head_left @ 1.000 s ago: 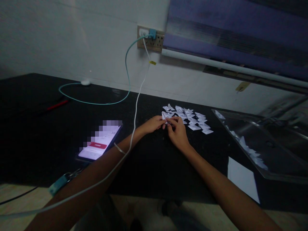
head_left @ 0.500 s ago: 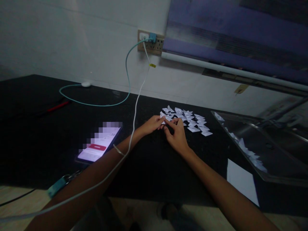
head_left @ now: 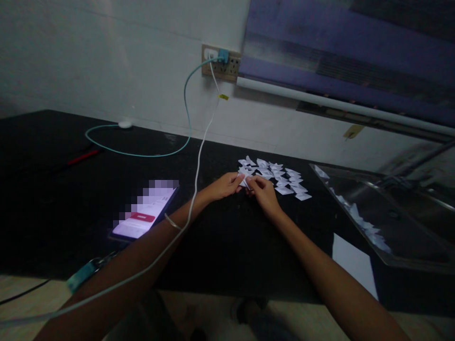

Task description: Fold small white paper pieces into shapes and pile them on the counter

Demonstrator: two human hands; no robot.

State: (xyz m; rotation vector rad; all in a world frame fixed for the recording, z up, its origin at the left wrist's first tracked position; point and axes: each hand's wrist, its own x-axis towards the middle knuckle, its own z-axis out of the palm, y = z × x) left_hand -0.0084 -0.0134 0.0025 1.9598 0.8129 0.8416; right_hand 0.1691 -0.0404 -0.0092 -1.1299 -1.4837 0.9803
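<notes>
A small piece of folded white paper [head_left: 245, 180] is pinched between my two hands, just above the dark countertop. My left hand [head_left: 227, 185] grips its left side, thumb on top. Closed on the right side of the same paper is my right hand [head_left: 261, 189], with its thumb and forefinger together. Right behind the hands and to their right lie several folded paper boats [head_left: 284, 182], arranged in slanting rows. The fingertips under the paper are partly hidden.
A lit phone [head_left: 145, 213] lies left of my left forearm, with a teal strap [head_left: 83, 275] near it. A white cable [head_left: 197, 175] crosses over that forearm from the wall socket [head_left: 220, 64]. White paper sheets [head_left: 353, 263] lie before the metal sink [head_left: 387, 213] on the right.
My right hand's fingers have closed in on the folded paper, and its thumb has moved up onto it. The left hand stays nearly in place. The view has shifted slightly.
</notes>
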